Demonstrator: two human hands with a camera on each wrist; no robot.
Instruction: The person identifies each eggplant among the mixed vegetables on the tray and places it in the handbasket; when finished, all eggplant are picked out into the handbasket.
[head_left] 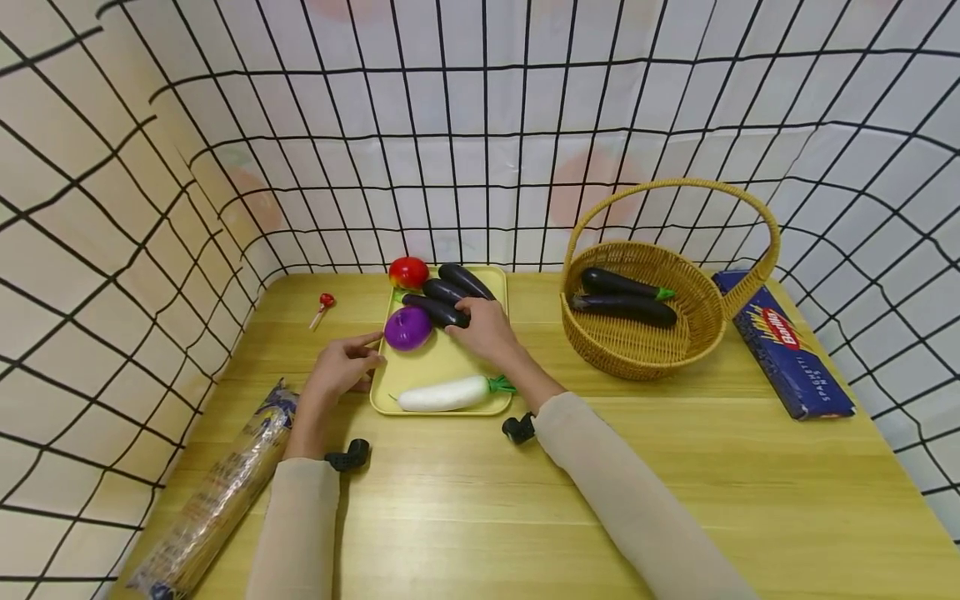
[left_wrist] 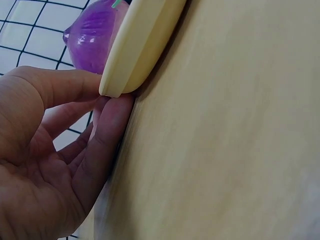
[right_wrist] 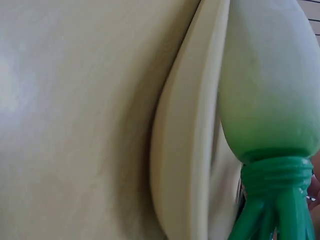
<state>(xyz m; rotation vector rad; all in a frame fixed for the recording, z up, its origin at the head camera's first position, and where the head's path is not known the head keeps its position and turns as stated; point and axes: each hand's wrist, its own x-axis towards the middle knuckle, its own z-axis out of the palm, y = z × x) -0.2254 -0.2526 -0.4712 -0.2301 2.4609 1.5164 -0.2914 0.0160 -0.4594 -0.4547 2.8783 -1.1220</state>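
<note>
A yellow tray (head_left: 442, 367) holds three dark eggplants (head_left: 435, 311), a purple onion (head_left: 407, 328), a red tomato-like vegetable (head_left: 408, 273) and a white radish (head_left: 446, 395) with a green top. At its left edge, my left hand (head_left: 343, 367) pinches the rim; the left wrist view shows fingertips on either side of the tray's edge (left_wrist: 135, 55). Over the tray, my right hand (head_left: 487, 329) grips the right end of the nearest eggplant, partly covering it. In the right wrist view the radish (right_wrist: 272, 90) hides most of that hand.
To the right stands a wicker basket (head_left: 645, 362) with a tall handle and two eggplants (head_left: 626, 296) inside. A blue spaghetti box (head_left: 787, 350) lies beyond it. At left are a red lollipop (head_left: 324, 307) and a long clear pack of noodles (head_left: 225, 492). Black wire grid (head_left: 487, 133) surrounds the table.
</note>
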